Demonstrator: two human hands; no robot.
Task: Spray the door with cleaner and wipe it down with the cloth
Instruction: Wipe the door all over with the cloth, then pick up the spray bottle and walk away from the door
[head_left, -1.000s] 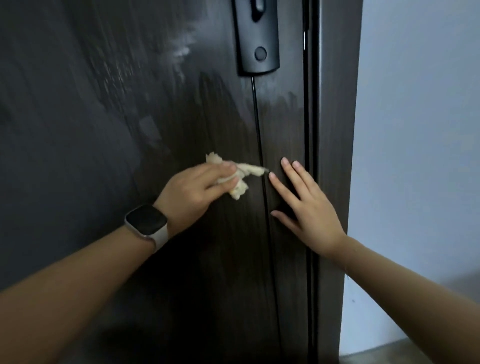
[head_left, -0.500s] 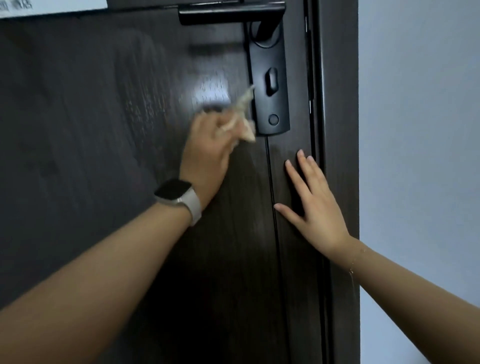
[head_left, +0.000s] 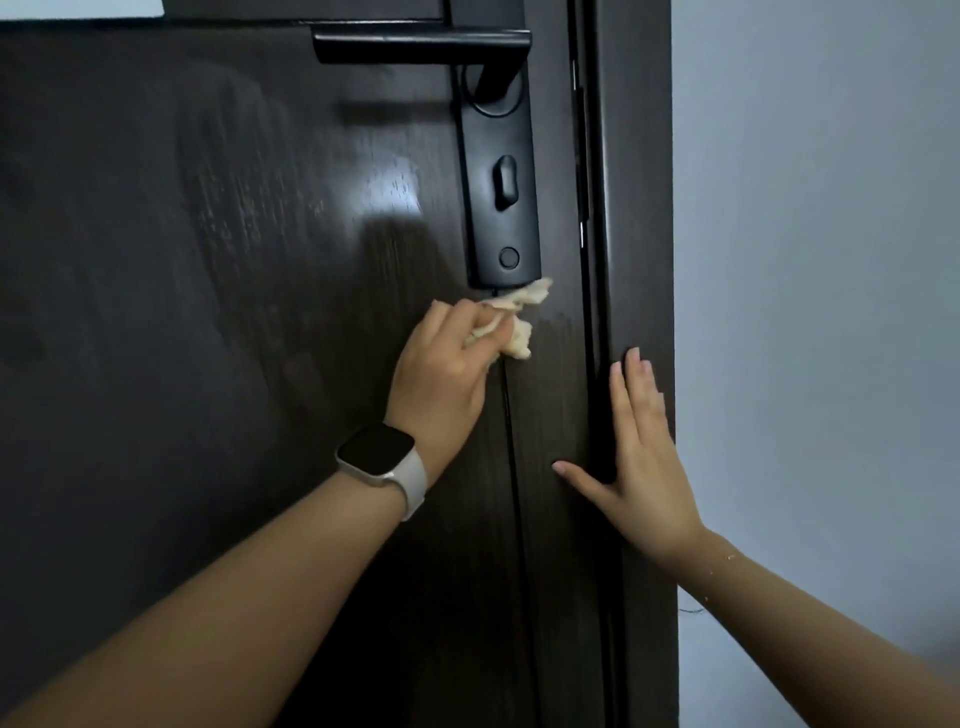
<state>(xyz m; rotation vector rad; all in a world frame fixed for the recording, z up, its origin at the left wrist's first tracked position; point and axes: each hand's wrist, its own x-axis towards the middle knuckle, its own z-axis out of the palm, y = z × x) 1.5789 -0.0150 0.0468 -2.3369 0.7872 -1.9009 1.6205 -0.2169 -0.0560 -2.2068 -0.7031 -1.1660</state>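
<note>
Door (head_left: 218, 364) left part: streaky wet sheen, so spraying looks done; wiping under way, lower panel likely left. No sprayer in view. Left hand (head_left: 441, 374) curled round crumpled cloth (head_left: 514, 317), pressing it on door just under lock plate (head_left: 501, 197). Right hand (head_left: 641, 462) flat, fingers straight, braced across door edge and frame (head_left: 636, 208), holding nothing.

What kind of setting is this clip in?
Probably indoors at a room or flat doorway: a dark wood-grain door with a black lever handle and lock plate, set in a dark frame beside a plain pale wall.
</note>
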